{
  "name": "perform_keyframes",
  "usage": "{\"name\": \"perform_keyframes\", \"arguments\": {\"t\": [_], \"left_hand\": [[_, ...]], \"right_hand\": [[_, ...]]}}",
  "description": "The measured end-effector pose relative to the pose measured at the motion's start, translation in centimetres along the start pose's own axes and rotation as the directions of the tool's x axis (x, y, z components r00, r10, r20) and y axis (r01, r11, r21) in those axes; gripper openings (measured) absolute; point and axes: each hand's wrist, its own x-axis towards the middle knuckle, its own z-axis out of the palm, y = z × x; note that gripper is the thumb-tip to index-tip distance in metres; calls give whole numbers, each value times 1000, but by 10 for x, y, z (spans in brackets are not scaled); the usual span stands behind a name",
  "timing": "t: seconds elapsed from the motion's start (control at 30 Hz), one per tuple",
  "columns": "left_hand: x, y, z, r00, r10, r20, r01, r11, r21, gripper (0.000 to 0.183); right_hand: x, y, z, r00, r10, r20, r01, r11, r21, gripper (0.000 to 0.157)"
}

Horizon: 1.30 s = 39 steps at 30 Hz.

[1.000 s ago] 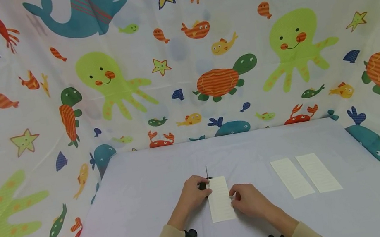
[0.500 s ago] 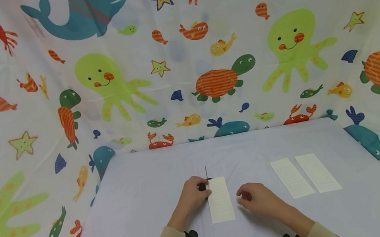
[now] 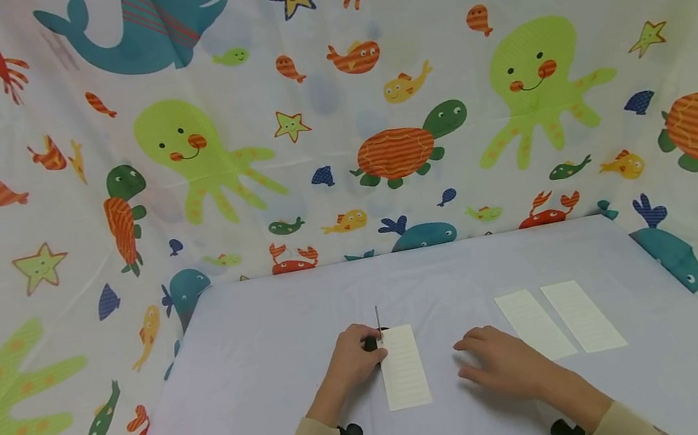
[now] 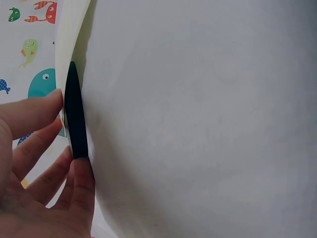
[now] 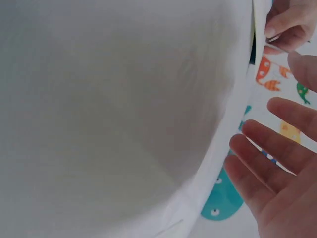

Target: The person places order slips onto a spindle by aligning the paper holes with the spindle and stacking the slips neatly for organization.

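In the head view, my left hand (image 3: 353, 354) pinches the upper left edge of a cream, faintly lined paper slip (image 3: 405, 370). It also holds what looks like black-handled scissors (image 3: 369, 343), mostly hidden by fingers and paper; a thin dark blade sticks up past the slip. Seen in the left wrist view, the thumb presses the paper (image 4: 69, 39) while fingertips touch the flat black handle (image 4: 76, 111). My right hand (image 3: 501, 361) hovers to the right of the slip, touching nothing. Its fingers (image 5: 277, 144) are spread and extended in the right wrist view.
Two similar cream slips lie side by side on the right, the nearer one (image 3: 533, 325) just beyond my right hand and the other one (image 3: 583, 317) farther right. A white cloth covers the table (image 3: 270, 323). Behind hangs a sea-animal curtain (image 3: 335, 135).
My right hand has let go of the slip's right edge and moved right, its fingers opening out. The left hand keeps its hold, and the slip lies nearly where it was.
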Motion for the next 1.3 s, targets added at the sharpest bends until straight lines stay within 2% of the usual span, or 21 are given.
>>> {"name": "perform_keyframes", "arguments": {"t": [0.17,0.43,0.67,1.03,1.3], "left_hand": [[-1,0,0,1000,7,1,-7,1000,15,25],[0,-2,1,1000,11,-1,-11,1000,13,25],[0,-2,0,1000,11,1,-11,1000,6,24],[1,-3,0,1000,-1,8,1,1000,-13,24],[1,-4,1,1000,-6,8,6,1000,-4,24]], "right_hand": [[-7,13,-7,1000,-7,11,8,999,-39,43],[-13,36,-18,998,57,15,-56,996,-70,54],[-16,53,-27,998,67,-12,-68,993,-95,61],[-21,80,-32,994,112,-12,-112,988,-103,64],[-25,97,-36,985,175,1,-174,980,-95,65]]}}
